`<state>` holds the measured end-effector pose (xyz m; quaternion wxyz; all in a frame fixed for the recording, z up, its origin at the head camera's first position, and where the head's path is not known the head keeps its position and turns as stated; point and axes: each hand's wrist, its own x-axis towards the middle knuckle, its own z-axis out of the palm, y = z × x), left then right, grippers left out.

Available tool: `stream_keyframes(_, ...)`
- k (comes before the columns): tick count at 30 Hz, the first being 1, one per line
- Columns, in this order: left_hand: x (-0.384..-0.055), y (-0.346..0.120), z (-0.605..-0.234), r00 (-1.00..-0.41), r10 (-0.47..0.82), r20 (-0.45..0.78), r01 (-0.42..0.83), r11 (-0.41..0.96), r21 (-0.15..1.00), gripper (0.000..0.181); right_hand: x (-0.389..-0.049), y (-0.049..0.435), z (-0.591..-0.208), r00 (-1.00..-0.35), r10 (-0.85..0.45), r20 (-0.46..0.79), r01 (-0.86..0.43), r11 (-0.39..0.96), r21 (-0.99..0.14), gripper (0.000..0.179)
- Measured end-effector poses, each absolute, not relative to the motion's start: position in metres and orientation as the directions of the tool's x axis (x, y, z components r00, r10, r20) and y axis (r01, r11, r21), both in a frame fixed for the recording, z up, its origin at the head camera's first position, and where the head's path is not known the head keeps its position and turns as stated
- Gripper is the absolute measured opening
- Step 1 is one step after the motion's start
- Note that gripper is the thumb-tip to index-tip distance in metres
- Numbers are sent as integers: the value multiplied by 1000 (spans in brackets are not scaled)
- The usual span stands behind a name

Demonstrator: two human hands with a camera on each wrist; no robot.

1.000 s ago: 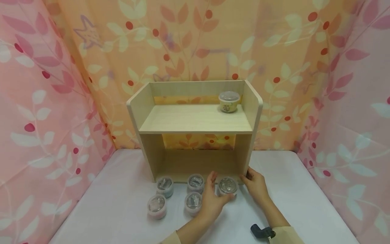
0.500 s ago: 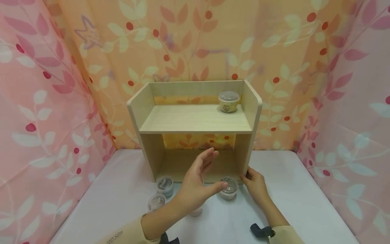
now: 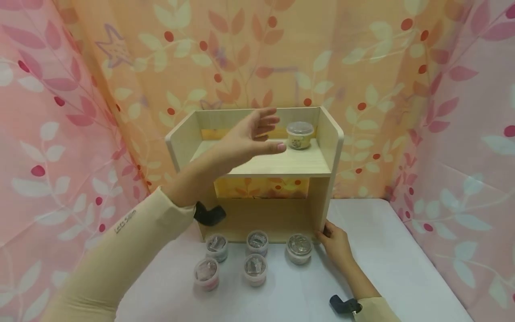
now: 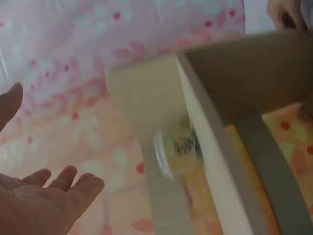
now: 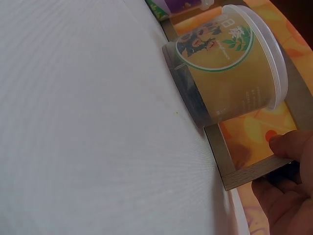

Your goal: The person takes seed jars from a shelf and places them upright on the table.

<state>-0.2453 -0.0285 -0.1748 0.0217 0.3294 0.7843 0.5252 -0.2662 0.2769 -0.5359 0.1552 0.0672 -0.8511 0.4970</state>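
Observation:
My left hand (image 3: 245,141) hovers over the upper board of a small wooden desk shelf (image 3: 289,168), fingers spread and nothing in it. Just right of its fingertips stands a lidded plastic tub (image 3: 299,137) with a yellowish print, which the left wrist view shows a little apart from the fingers. Low at the shelf's right side, my right hand (image 3: 338,243) pinches the side panel's front edge between thumb and fingers, as the right wrist view shows. Close beside it, in front of the shelf, is another clear-lidded tub (image 5: 220,68).
Several more lidded tubs stand on the white-covered table (image 3: 322,286), among them a pink-based tub (image 3: 207,273) at the left and a tub (image 3: 257,241) at the shelf's front. Patterned curtains (image 3: 241,53) enclose the table at the back and sides.
My left hand has left the right-hand tub on the table and risen to the upper board, still without anything in it. My right hand stays at the side panel.

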Motion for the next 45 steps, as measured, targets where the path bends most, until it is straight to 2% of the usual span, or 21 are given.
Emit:
stream_keyframes(3,-276,-24,-160,-794,544,270,476,282,833,92,-266,278,-536,-949,45,311,-247,509,-825,57)
stream_keyframes(7,-316,-16,-157,-821,520,237,440,311,843,99,-265,279,-536,-953,49,299,-232,515,-825,57)
stream_keyframes(12,-355,-7,-175,-854,504,129,347,367,863,103,-265,278,-536,-941,50,335,-266,502,-823,57)
stream_keyframes(19,-386,4,-205,-851,525,-16,273,467,841,107,-263,273,-534,-938,45,343,-278,489,-827,56)
stream_keyframes(26,-400,18,-224,-863,505,27,277,427,860,94,-262,273,-532,-945,43,323,-266,473,-840,57)
stream_keyframes(33,-403,37,-230,-866,496,64,256,330,909,79,-262,275,-532,-944,47,326,-266,473,-840,57)
stream_keyframes(40,-402,50,-232,-910,402,101,273,399,875,82,-263,274,-533,-941,47,336,-271,490,-828,56)
stream_keyframes(45,-399,55,-232,-926,359,120,259,371,892,82,-262,273,-533,-940,56,337,-268,492,-828,55)
